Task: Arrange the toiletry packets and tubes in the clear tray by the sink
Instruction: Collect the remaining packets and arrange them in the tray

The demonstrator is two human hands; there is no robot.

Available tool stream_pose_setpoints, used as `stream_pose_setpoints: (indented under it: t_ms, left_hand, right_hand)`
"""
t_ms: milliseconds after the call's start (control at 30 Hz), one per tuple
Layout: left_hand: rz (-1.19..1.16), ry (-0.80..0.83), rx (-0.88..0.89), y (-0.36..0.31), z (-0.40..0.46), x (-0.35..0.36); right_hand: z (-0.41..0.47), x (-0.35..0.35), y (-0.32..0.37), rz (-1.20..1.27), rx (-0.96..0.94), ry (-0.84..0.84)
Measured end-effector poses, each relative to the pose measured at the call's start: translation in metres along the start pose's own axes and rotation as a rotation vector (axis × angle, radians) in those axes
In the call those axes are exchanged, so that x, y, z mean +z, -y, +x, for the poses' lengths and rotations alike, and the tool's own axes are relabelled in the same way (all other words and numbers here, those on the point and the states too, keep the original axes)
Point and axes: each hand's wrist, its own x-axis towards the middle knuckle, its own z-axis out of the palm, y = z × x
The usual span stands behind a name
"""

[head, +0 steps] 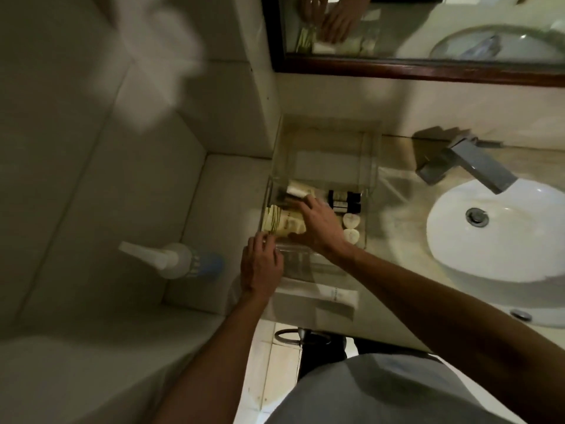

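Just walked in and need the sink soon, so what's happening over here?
A person is sorting toiletries in the clear tray left of the sink. The right hand rests on the cream packets inside it; the left hand is at the tray's near edge. Two dark little bottles and two pale round items already lie in the tray. One white tube lies outside on the counter.

Right hand (318, 223): covers part of the packets (282, 223) in the tray (371, 166); grip cannot be told. Packet print: too blurred to read. Sink (501, 237): cut by the right edge.
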Motion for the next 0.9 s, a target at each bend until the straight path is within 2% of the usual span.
stream_pose_setpoints:
  t_ms: [100,167,267,367,433,533,667,800,900]
  left_hand:
    - [0.018,0.007,0.053,-0.009,0.03,0.004]
    - [0.065,0.087,0.106,-0.013,0.041,0.007]
    - [0.118,0.131,0.094,-0.017,0.042,0.011]
    - [0.102,0.051,0.031,-0.036,0.037,0.007]
    - [0.018,-0.016,0.085,-0.059,0.035,0.007]
    - [-0.076,-0.013,0.245,-0.126,0.034,0.023]
    - [-0.12,0.083,0.483,-0.263,0.029,0.065]
    - [-0.136,0.206,0.608,-0.369,0.009,0.097]
    - [-0.177,0.286,0.633,-0.423,-0.007,0.118]
  right_hand:
    - [-0.053,-0.02,-0.032,0.063,0.022,-0.058]
    - [-0.093,-0.031,-0.061,0.092,0.053,-0.058]
    - [-0.153,-0.047,-0.108,0.08,0.187,-0.086]
    - [-0.208,-0.059,-0.148,0.059,0.283,-0.18]
    - [-0.236,-0.065,-0.168,0.053,0.362,-0.221]
    - [-0.263,-0.081,-0.206,0.027,0.457,-0.25]
    - [-0.298,-0.123,-0.293,0.012,0.57,-0.283]
    - [-0.33,-0.176,-0.386,0.004,0.705,-0.282]
    - [-0.342,-0.214,-0.458,-0.015,0.828,-0.242]
